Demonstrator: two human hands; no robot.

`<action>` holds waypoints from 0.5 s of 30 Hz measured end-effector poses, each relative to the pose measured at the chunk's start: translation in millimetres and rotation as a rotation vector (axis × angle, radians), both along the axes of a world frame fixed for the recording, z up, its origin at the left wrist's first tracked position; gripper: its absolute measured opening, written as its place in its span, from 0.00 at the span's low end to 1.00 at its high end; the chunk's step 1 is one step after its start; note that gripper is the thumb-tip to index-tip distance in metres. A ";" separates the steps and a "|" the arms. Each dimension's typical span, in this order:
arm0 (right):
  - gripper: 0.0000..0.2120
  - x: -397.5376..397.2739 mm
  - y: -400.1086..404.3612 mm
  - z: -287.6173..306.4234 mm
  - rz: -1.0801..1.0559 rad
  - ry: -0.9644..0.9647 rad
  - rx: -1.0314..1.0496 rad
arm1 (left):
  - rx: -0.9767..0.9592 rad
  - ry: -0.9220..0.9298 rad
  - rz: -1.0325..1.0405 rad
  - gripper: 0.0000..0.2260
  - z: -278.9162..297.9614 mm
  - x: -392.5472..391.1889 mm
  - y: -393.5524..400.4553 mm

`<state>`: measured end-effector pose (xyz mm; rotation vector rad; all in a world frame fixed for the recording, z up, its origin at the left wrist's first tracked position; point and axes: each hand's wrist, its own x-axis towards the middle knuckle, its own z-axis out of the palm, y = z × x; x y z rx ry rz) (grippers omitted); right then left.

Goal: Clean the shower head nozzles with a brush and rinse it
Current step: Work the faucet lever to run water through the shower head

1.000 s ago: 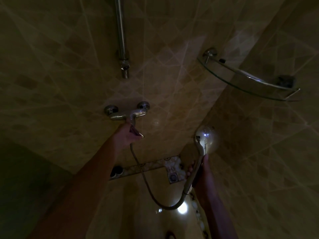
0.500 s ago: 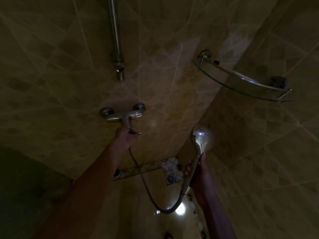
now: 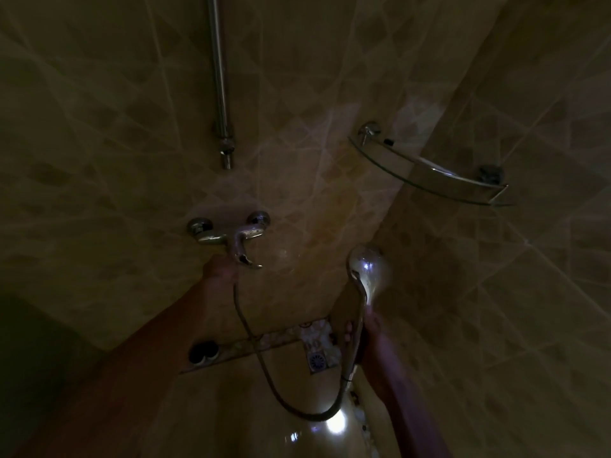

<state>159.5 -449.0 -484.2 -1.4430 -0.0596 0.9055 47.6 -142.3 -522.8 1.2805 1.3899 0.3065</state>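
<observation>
The chrome shower head (image 3: 368,269) points up near the wall corner, its back toward me. My right hand (image 3: 365,335) grips its handle from below. A metal hose (image 3: 307,414) loops from the handle down and back up to the wall mixer tap (image 3: 228,233). My left hand (image 3: 218,271) is at the left side of the mixer's lever (image 3: 246,256), touching it. Its fingers are lost in the dark. No brush shows, and I see no water coming out.
A vertical riser pipe (image 3: 220,94) ends above the mixer. A glass corner shelf (image 3: 429,175) hangs at the upper right. On the floor below are a square drain (image 3: 317,360) and a dark round object (image 3: 203,352). Tiled walls close in on both sides.
My left hand has slipped down and left along the lever, so more of the lever now shows. The right hand and shower head have stayed about where they were.
</observation>
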 end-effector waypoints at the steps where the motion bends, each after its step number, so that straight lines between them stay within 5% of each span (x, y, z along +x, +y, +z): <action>1: 0.12 -0.1 -0.1 2.6 0.007 -0.053 -0.024 | 0.055 0.052 -0.035 0.20 3.4 -5.9 0.3; 6: 0.13 -10.7 4.7 25.7 0.058 -0.210 -0.046 | 0.193 0.033 -0.023 0.09 26.9 -29.1 -6.7; 11: 0.15 -17.2 15.6 59.4 0.110 -0.235 0.026 | 0.428 0.056 -0.139 0.16 68.1 -53.3 -8.4; 15: 0.10 -18.1 29.7 86.1 0.151 -0.297 0.121 | 0.612 0.052 -0.058 0.12 103.1 -64.6 -2.2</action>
